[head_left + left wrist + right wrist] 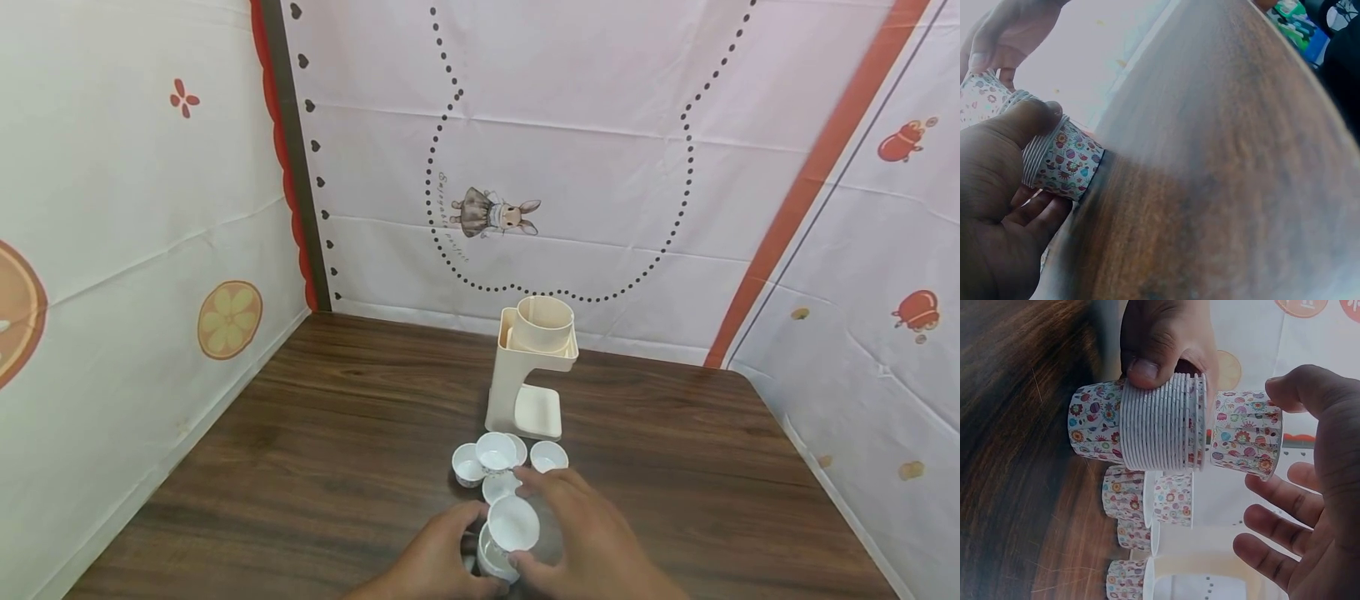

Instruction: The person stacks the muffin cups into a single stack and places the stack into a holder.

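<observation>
My left hand [450, 554] grips a stack of nested paper baking cups [1163, 425], with a small flower print outside and white inside. The thumb lies over the stacked rims in the right wrist view. My right hand [592, 529] pinches one single cup [1244, 434] between thumb and fingertips at its rim. This cup [513, 523] is just above the top of the stack, its base toward it, and covers part of the stack in the head view. The stack's lower end is close to the table.
Just beyond my hands, several matching cups [468, 465] stand grouped, one [497, 452] raised on others and one [550, 456] apart to the right. Behind them stands a cream holder [510, 383] with a round tube on top. The dark wooden table [337, 433] is bordered by printed cloth [585, 183].
</observation>
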